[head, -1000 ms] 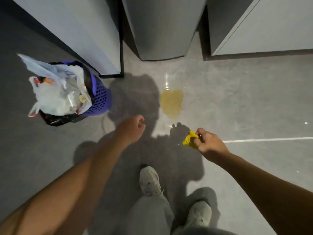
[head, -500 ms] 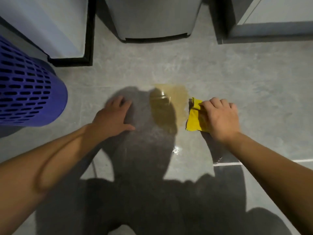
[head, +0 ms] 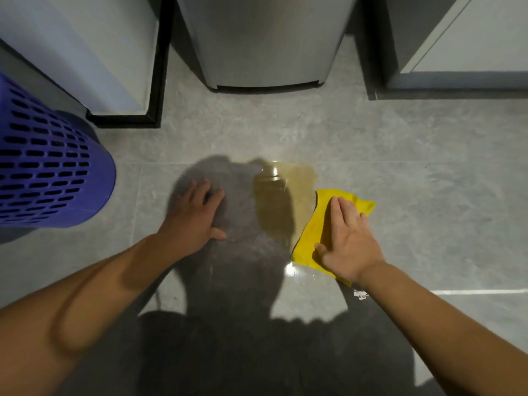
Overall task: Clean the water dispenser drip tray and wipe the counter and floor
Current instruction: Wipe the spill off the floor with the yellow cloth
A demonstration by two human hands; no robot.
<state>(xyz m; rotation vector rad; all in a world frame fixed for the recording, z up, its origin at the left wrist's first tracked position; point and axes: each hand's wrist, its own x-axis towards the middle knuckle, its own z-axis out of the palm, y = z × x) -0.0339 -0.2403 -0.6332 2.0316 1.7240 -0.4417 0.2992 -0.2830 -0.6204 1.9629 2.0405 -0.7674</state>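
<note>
A yellowish-brown puddle (head: 281,201) lies on the grey tiled floor (head: 428,181) in front of the silver water dispenser base (head: 263,47). A yellow cloth (head: 314,232) is spread flat on the floor at the puddle's right edge. My right hand (head: 350,238) presses flat on the cloth, fingers extended and together. My left hand (head: 195,217) rests palm down on the bare floor left of the puddle, fingers apart, holding nothing.
A purple perforated waste basket (head: 48,172) stands at the left. A pale cabinet with a black base frame (head: 125,118) is at the back left, another grey cabinet (head: 457,67) at the back right. My shadow darkens the near floor.
The view dropped close to the floor. My right hand went from pinching the bunched cloth to pressing it spread flat beside the puddle. My left hand settled onto the floor.
</note>
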